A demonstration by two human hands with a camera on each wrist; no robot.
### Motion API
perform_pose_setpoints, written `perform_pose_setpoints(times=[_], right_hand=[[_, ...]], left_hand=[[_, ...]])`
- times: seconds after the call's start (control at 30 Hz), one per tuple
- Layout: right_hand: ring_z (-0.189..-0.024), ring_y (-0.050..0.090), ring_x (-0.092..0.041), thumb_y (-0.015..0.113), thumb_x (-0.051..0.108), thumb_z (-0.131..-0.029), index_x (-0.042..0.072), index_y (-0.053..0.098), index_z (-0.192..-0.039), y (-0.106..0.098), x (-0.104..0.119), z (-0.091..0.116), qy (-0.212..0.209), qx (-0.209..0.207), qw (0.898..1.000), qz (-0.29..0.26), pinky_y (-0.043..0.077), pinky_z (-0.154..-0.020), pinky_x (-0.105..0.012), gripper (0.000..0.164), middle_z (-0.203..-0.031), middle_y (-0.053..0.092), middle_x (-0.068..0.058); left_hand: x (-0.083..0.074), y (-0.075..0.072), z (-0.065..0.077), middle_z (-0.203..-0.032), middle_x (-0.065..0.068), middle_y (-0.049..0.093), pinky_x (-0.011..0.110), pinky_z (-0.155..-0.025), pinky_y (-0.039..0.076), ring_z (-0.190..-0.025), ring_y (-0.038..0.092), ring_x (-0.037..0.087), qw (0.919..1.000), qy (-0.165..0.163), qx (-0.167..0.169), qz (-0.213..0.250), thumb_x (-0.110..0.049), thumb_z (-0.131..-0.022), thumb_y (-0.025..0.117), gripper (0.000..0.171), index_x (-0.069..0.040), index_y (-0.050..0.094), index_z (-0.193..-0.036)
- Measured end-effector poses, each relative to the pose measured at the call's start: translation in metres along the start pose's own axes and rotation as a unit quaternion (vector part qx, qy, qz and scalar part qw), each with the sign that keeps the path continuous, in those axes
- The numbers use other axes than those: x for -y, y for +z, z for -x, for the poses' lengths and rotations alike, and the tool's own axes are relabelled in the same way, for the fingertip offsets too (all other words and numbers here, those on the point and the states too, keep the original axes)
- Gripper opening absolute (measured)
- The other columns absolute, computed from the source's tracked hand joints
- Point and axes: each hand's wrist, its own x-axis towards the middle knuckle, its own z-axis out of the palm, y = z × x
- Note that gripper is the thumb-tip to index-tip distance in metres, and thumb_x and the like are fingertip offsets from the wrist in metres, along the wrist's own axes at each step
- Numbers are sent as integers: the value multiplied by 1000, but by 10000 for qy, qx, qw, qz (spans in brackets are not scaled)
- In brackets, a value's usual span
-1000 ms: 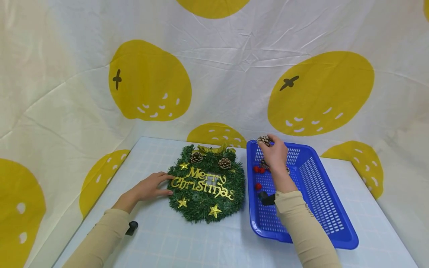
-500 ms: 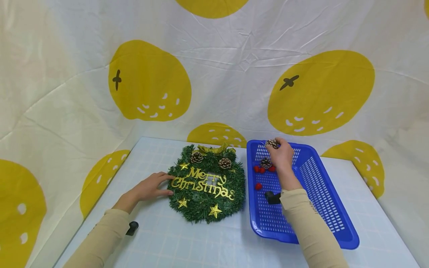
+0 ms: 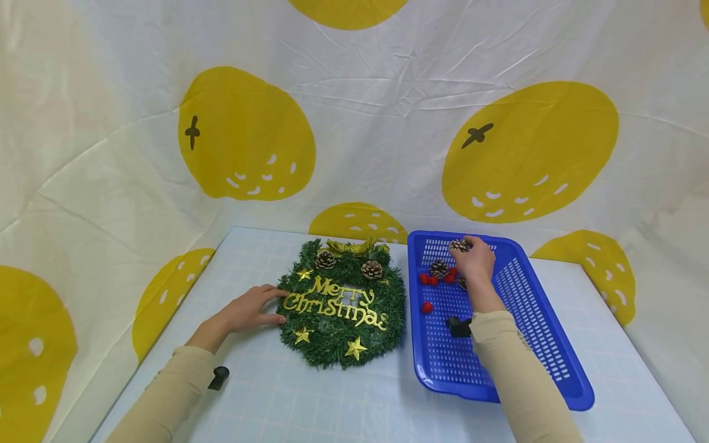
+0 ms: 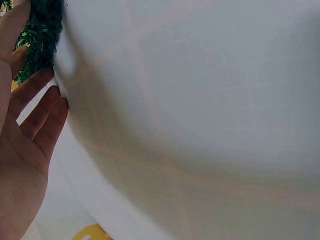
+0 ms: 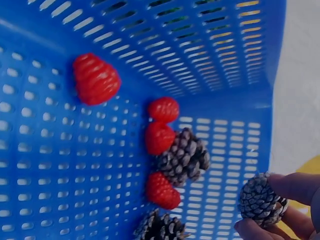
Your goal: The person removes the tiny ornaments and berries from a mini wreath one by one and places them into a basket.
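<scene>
My right hand (image 3: 477, 261) pinches a pine cone (image 5: 261, 201) between thumb and fingertips, over the far end of the blue plastic basket (image 3: 559, 344). Below it in the basket lie other pine cones (image 5: 184, 156) and several red berries (image 5: 96, 80). To the left, a green wreath (image 3: 332, 341) lies flat on the table, bearing gold "Merry Christmas" lettering (image 3: 335, 304), gold stars (image 3: 355, 349), a gold bow and two pine cones (image 3: 372, 269). My left hand (image 3: 252, 309) rests at the wreath's left edge, fingers extended and touching the greenery (image 4: 42, 37).
A pale checked cloth (image 3: 266, 394) covers the table. Behind and at both sides hangs a white curtain (image 3: 382, 154) with big yellow fruit prints. The basket's raised perforated walls stand close to the wreath's right side.
My right hand has moved right and slightly nearer with the pine cone, uncovering another cone and red berries in the basket. The left hand and the wreath stay in place.
</scene>
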Motion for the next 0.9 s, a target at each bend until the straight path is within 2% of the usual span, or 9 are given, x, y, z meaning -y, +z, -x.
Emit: perform_pose_setpoints(times=[0.23,0.53,0.9], right_hand=[[-126,36,-42,61,20,-87,2,46,-134,3,-8,-4,9,199,9995,265,32,-104,-50,53,-134,48,-20],[-123,38,-43,62,19,-84,-2,50,-130,7,-14,-7,-93,196,9986,482,32,-104,-49,51,-130,51,-22],[-121,41,-43,61,19,-85,-3,48,-130,9,-20,-8,-121,497,9967,634,36,-100,-50,52,-130,49,-24]], left_hand=[[-2,-2,0,-132,9,47,53,-98,38,-121,44,34,10000,-29,37,5,-62,-79,56,68,-22,48,-133],[-2,-3,0,-133,10,47,54,-98,37,-122,43,34,10000,-38,56,26,-61,-80,57,68,-20,48,-133],[-4,-3,0,-133,11,47,54,-98,37,-122,43,34,9999,-68,94,57,-60,-80,57,68,-20,48,-134]])
